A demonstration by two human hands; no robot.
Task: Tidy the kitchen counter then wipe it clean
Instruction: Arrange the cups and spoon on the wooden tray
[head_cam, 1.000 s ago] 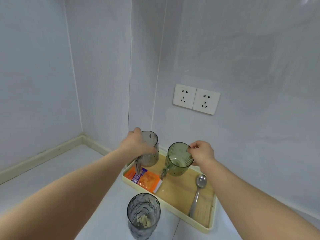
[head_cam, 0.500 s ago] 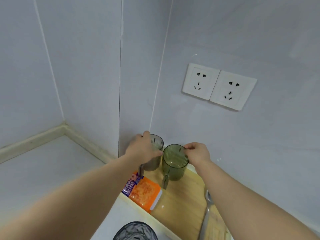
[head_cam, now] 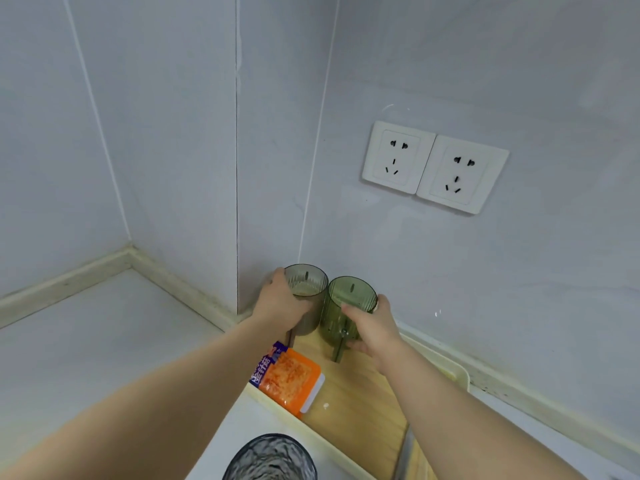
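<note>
Two ribbed see-through mugs stand side by side at the far end of a wooden tray [head_cam: 360, 396] with a cream rim. My left hand [head_cam: 280, 303] wraps around the grey mug [head_cam: 310, 289]. My right hand [head_cam: 372, 327] holds the green mug [head_cam: 349, 306] from its right side, and the mug's handle points toward me. The two mugs touch or nearly touch, close to the wall. An orange snack packet [head_cam: 287, 375] lies on the tray's left edge, just behind my left forearm.
A dark patterned glass [head_cam: 270, 459] stands on the white counter [head_cam: 104, 341] at the bottom edge. A spoon handle [head_cam: 403, 455] lies on the tray beside my right arm. Two wall sockets [head_cam: 433, 168] sit above. A wall corner juts out left of the mugs.
Both mugs have gone down and back onto the tray's far end, near the wall. My right hand shifted from the green mug's rim to its side. The camera moved closer.
</note>
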